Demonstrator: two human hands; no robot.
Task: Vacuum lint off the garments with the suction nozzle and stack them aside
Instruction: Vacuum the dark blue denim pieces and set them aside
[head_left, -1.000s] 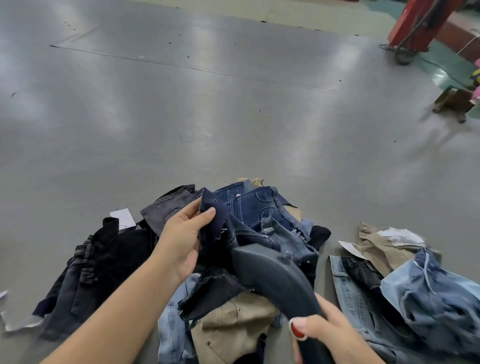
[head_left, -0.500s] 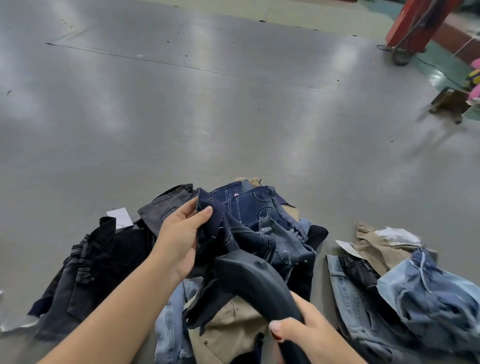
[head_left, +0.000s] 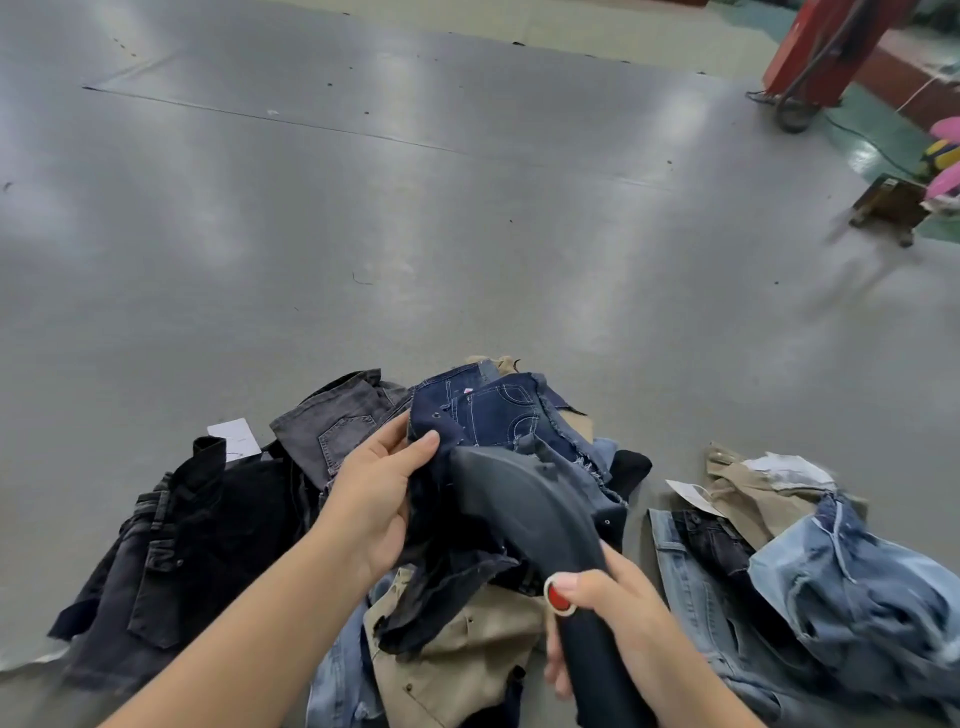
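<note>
My left hand (head_left: 376, 493) pinches the edge of a dark navy denim garment (head_left: 441, 561) lifted off the middle pile. My right hand (head_left: 618, 629) grips the dark grey suction nozzle (head_left: 524, 514) by its tube, thumb beside a red button (head_left: 558, 597). The nozzle's wide head lies against the navy fabric just right of my left thumb. Under it lie blue jeans (head_left: 498, 410), a tan garment (head_left: 457, 660) and light denim.
Black and dark grey garments (head_left: 197, 540) are heaped on the left with a white tag (head_left: 234, 436). Light blue and khaki garments (head_left: 810, 566) lie on the right. All rest on a grey floor (head_left: 415, 234). A red post (head_left: 821, 47) and a small wooden stand (head_left: 888, 205) are far right.
The nozzle head slid up the navy garment toward my left thumb. My right hand shifted on the tube, so the red button shows again. My left hand kept its pinch.
</note>
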